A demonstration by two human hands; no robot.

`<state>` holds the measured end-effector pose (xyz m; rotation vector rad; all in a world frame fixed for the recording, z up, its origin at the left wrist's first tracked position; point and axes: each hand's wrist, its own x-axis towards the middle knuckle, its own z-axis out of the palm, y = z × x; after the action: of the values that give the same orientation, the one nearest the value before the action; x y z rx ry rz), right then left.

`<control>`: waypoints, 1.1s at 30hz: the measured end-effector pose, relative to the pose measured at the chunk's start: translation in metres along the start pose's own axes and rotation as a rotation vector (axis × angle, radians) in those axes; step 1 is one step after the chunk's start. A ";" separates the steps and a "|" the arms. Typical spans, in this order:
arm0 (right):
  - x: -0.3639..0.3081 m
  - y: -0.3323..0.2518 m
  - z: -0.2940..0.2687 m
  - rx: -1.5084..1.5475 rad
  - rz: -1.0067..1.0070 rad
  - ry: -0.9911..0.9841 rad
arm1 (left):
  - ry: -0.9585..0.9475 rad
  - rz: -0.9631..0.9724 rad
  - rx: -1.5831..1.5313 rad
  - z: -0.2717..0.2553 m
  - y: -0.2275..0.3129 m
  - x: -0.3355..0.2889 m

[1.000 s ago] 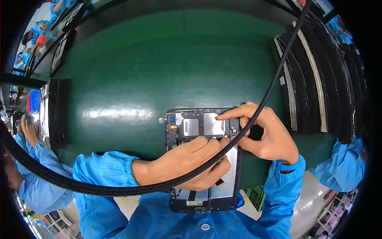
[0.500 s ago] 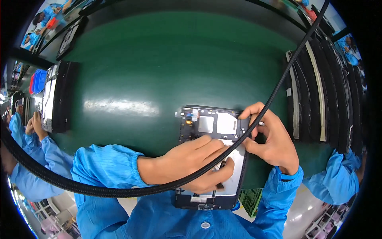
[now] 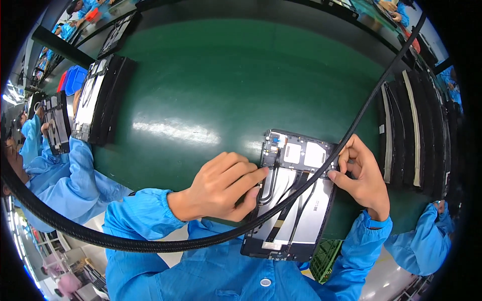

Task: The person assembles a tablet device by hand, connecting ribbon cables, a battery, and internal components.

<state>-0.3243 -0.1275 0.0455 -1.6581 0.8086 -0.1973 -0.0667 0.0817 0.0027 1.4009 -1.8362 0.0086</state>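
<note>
Green bench [image 3: 191, 75], smooth and glossy, with a pale streak of glare left of centre, seen from above through a round fisheye view. At the near edge, right of the middle, an opened tablet [image 3: 307, 213], lying with its insides upward and leaning a little clockwise. Lower end past the bench edge, above a blue coat [image 3: 216, 271]. Within the tablet, a broad silver plate [image 3: 311, 220], dark strips [image 3: 277, 224] running lengthwise, and two bright rectangles [image 3: 292, 152] side by side near the top.

Left hand [image 3: 223, 185] with fingers bent, index fingertip at the tablet's left edge, thumb just below; impossible to tell whether gripping or merely touching. Right hand [image 3: 362, 175] grasping the upper right edge, thumb on the rim, other fingers curled.

Across the foreground, a thick black cable [image 3: 150, 245], sweeping from upper right to lower left and passing in front of the tablet. To the left, a stack [image 3: 116, 100] of dark slabs; beyond it, a blue bin [image 3: 76, 80] beside a red bin [image 3: 62, 80]. To the right, a row of black slabs [image 3: 401, 130] with pale strips between. Below the bench edge, a green crate [image 3: 326, 256]. At far left, a co-worker [image 3: 55, 175] in blue.
</note>
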 end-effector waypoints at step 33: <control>0.011 -0.034 0.091 -0.628 -0.710 -0.466 | -0.054 0.683 -0.319 -0.004 -0.016 -0.029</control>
<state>-0.2531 -0.0603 0.0495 -2.4180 -0.1264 -0.0348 -0.0494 0.1008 -0.0195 0.5222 -2.1647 0.0243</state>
